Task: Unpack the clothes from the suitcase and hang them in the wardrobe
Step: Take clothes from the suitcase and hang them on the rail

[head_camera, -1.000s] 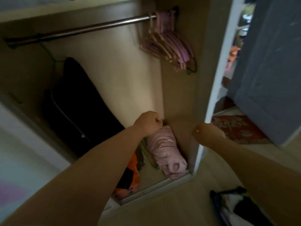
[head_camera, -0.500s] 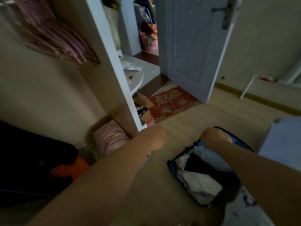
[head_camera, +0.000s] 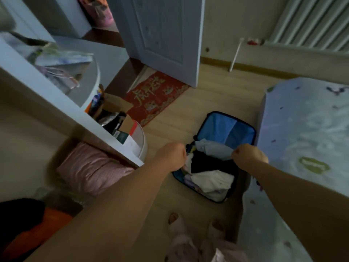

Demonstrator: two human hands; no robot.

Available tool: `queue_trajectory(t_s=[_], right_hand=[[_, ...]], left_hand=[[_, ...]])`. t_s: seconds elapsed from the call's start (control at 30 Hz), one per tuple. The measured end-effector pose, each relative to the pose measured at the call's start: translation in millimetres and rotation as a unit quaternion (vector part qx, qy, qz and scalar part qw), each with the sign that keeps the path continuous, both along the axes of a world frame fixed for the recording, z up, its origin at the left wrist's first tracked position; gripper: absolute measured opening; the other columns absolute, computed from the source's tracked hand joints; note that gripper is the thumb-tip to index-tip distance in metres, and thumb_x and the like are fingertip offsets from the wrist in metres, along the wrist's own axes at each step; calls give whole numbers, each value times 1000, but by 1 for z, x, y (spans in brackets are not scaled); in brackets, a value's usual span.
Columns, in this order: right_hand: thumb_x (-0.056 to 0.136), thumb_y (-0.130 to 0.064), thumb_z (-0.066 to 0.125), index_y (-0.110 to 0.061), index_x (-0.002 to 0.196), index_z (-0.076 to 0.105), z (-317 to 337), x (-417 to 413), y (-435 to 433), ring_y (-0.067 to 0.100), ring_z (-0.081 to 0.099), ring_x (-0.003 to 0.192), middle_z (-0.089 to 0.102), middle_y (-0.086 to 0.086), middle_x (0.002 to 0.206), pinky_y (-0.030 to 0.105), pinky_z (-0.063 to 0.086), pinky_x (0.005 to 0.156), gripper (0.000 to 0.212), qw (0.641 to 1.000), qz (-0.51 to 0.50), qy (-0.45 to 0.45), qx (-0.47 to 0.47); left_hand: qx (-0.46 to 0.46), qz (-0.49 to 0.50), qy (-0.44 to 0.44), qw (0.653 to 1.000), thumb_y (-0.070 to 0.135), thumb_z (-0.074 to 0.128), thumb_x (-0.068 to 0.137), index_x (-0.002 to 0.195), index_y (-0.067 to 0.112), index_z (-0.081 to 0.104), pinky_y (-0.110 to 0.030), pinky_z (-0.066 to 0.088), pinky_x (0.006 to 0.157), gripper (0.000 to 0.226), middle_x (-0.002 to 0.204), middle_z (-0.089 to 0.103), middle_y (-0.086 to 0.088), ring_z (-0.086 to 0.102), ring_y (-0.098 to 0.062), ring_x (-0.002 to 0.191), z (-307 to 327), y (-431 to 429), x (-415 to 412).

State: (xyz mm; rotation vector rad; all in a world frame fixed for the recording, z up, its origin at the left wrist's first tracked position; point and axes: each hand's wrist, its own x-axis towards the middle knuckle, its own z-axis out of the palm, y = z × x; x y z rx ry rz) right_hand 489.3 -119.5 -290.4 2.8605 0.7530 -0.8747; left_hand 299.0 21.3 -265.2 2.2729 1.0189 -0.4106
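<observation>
Soft-sided suitcase with bright blue fabric lining (head_camera: pixel 228 127) lies open and flat on the pale wood-plank floor (head_camera: pixel 211 87), between the bed and the wardrobe, its bare lid half toward the door. Contents are crumpled and loosely heaped in the near half: pale blue cloth garment (head_camera: pixel 209 148) at the hinge side, black garment (head_camera: pixel 207 164) in the middle, cream-white garment (head_camera: pixel 213 181) nearest the viewer. Both bare forearms reach out over the case. Left hand (head_camera: pixel 173 156): fingers curled tight into a fist, nothing visible in it. Right hand (head_camera: pixel 250 154): fingers likewise curled into a fist. It overlaps the edge of the pale blue garment in view but appears to hold nothing, though blur leaves this uncertain. Wardrobe with white flat-panel side and beige interior (head_camera: pixel 56 95) stands at left. A pink quilted, puffy bundle (head_camera: pixel 90 167) sits on its floor, with black and orange soft items (head_camera: pixel 28 224) beside it. Rounded white end shelves (head_camera: pixel 92 80) carry papers and a cardboard box (head_camera: pixel 113 108). Red rectangular doormat with gold characters (head_camera: pixel 156 95) lies at the grey-blue panelled door (head_camera: pixel 162 35). Bed with pale floral sheet (head_camera: pixel 306 129) at right; white ribbed radiator (head_camera: pixel 311 21) on the far wall.
</observation>
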Motion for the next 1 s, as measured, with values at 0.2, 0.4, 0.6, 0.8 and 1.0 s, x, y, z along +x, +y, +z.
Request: queue_trajectory(t_s=[0.2, 0.4, 0.6, 0.8, 1.0], right_hand=[[95, -28, 42, -12, 119, 61, -58, -5, 21, 29, 56, 111, 59, 11, 124, 38, 45, 93, 34, 995, -82, 50, 13], [92, -23, 45, -12, 88, 67, -114, 1, 24, 24, 54, 75, 63, 9, 89, 29, 44, 68, 25, 990, -114, 79, 35], [91, -24, 49, -16, 94, 69, -164, 14, 25, 25, 56, 80, 65, 8, 98, 30, 45, 70, 21, 987, -118, 105, 30], [90, -24, 51, -19, 96, 70, -211, 30, 25, 26, 60, 84, 66, 8, 96, 30, 48, 71, 21, 984, -125, 125, 35], [90, -24, 51, -18, 83, 67, -256, 52, 36, 24, 58, 82, 64, 5, 90, 32, 49, 73, 18, 985, -106, 130, 24]], left_hand=[[-77, 130, -65, 986, 24, 52, 94, 80, 20, 58, -26, 45, 69, 16, 94, 68, -4, 61, -18, 84, -55, 30, 15], [-93, 157, -45, 982, 25, 51, 95, 90, 17, 63, -24, 42, 67, 15, 91, 67, 0, 59, -16, 83, -110, 38, 25], [-104, 169, -8, 980, 22, 50, 94, 82, 15, 61, -35, 51, 78, 18, 94, 71, -8, 64, -23, 88, -163, 33, 32], [-103, 189, -11, 977, 26, 50, 96, 90, 2, 65, -37, 51, 76, 29, 92, 71, -12, 65, -27, 88, -209, 31, 39], [-96, 186, -18, 978, 25, 48, 97, 91, 2, 65, -41, 52, 79, 29, 89, 69, -13, 64, -25, 85, -251, 30, 46]])
